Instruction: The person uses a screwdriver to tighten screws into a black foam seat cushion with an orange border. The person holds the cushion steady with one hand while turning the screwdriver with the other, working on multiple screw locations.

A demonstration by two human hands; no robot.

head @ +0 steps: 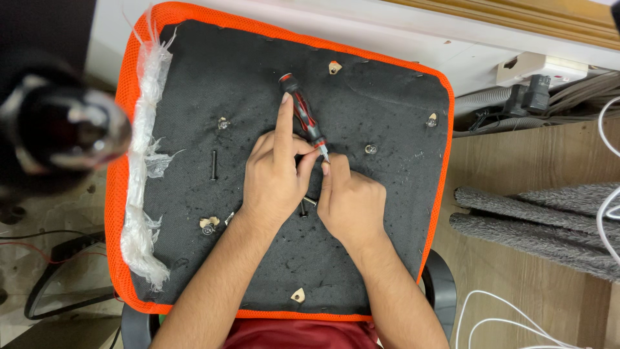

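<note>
Your left hand (274, 178) grips the red-black screwdriver (303, 116), forefinger steadying its handle toward 12 o'clock; your right hand (349, 200) pinches its tip.

Both bare forearms come up from the bottom edge of the view and converge toward the middle, the wrists nearly straight. The left hand (274, 178) lies palm down, knuckles up, its index finger stretched straight forward while the other fingers (309, 163) curl inward toward the right hand. The right hand (352, 203) sits just beside it, touching it at the fingertips, loosely fisted, with thumb and index finger pinched together at its top.
</note>
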